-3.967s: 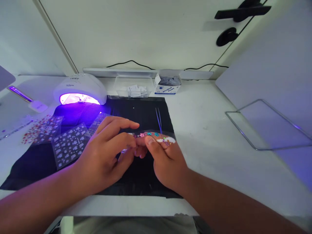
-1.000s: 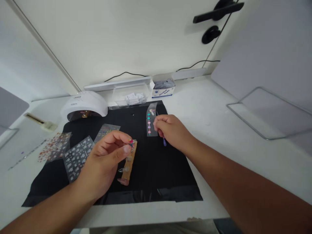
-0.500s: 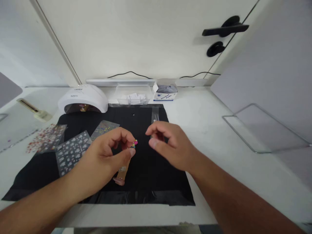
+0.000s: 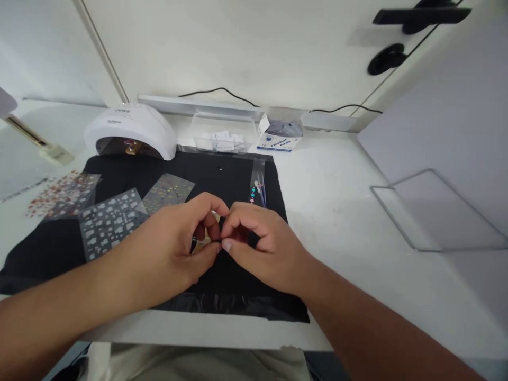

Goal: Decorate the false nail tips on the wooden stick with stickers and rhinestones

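Note:
My left hand (image 4: 178, 248) and my right hand (image 4: 264, 246) meet over the black mat (image 4: 254, 286), thumbs and forefingers pinched with their tips touching. Whatever sits between the fingertips is too small or hidden to make out. Behind my left fingers shows part of a tan object (image 4: 203, 244), mostly covered. Beyond the right hand lies a clear sleeve (image 4: 257, 174) with thin metal tools and small green and pink shapes. Left of the left hand are a white-patterned clear sticker sheet (image 4: 109, 225) and one with yellow and blue specks (image 4: 169, 191).
A white domed nail lamp (image 4: 133, 124) stands at the back left. Behind the mat are a clear tray (image 4: 224, 127) with white packets and an alcohol pads box (image 4: 280, 138). An orange-and-white sticker sheet (image 4: 65, 194) lies far left. At right is a metal wire frame (image 4: 397, 225).
My right hand has moved left, and its fingertips now meet those of my left. The small pink and green piece seen at the left fingertips is now hidden. The view has shifted.

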Action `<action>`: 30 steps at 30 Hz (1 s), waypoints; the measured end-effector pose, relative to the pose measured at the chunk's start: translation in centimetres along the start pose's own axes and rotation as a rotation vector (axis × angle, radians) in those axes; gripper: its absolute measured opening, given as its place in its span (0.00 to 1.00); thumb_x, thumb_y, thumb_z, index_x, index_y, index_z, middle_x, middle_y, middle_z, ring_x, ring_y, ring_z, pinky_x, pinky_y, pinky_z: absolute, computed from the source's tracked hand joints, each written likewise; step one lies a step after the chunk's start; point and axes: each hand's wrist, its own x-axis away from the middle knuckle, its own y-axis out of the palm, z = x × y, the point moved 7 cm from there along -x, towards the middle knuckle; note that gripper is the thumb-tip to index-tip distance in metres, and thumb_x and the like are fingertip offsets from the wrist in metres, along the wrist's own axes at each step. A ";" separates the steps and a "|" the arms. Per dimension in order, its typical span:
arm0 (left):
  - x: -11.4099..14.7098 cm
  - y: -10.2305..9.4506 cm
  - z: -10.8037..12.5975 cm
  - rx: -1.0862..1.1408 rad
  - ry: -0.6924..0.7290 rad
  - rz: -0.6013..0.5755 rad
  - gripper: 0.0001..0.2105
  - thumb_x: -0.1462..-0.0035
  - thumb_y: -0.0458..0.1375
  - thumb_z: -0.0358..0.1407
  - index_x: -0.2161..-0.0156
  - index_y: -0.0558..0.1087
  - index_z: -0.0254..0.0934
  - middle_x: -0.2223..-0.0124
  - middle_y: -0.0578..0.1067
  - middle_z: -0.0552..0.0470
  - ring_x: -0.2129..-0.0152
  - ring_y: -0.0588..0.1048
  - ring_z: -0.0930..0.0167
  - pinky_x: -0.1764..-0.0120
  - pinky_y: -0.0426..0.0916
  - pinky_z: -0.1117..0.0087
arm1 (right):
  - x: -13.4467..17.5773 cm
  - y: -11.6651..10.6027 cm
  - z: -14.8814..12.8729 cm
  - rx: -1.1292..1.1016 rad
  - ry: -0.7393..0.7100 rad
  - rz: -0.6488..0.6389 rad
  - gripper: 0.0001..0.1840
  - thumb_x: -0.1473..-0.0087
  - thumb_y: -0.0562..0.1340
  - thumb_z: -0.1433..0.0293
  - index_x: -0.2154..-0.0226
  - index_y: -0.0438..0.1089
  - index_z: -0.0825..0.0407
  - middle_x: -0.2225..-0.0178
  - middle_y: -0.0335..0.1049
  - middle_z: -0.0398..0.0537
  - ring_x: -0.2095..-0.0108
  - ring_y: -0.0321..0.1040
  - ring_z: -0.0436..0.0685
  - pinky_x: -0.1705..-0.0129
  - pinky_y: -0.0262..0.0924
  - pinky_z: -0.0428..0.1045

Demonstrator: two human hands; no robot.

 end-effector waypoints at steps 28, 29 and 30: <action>0.2 1.2 -1.4 0.509 -0.298 -0.025 0.10 0.45 0.60 0.43 0.60 0.71 0.41 0.69 0.68 0.55 0.78 0.70 0.72 0.81 0.74 0.71 | 1.1 2.0 2.6 -1.139 0.435 0.060 0.05 0.58 0.66 0.72 0.73 0.74 0.55 0.78 0.67 0.39 0.82 0.62 0.44 0.81 0.61 0.41; 0.2 1.3 -1.4 0.524 -0.312 -0.038 0.10 0.44 0.60 0.44 0.61 0.71 0.40 0.69 0.69 0.54 0.77 0.70 0.71 0.81 0.74 0.70 | 1.1 2.0 2.6 -1.140 0.426 0.061 0.06 0.58 0.66 0.72 0.72 0.75 0.55 0.78 0.68 0.39 0.82 0.62 0.44 0.81 0.61 0.41; 0.1 1.3 -1.5 0.537 -0.314 -0.042 0.10 0.44 0.59 0.44 0.62 0.71 0.40 0.70 0.69 0.54 0.78 0.71 0.71 0.80 0.74 0.69 | 1.1 2.0 2.5 -1.139 0.419 0.061 0.06 0.59 0.66 0.72 0.72 0.76 0.55 0.77 0.68 0.40 0.82 0.62 0.44 0.81 0.61 0.41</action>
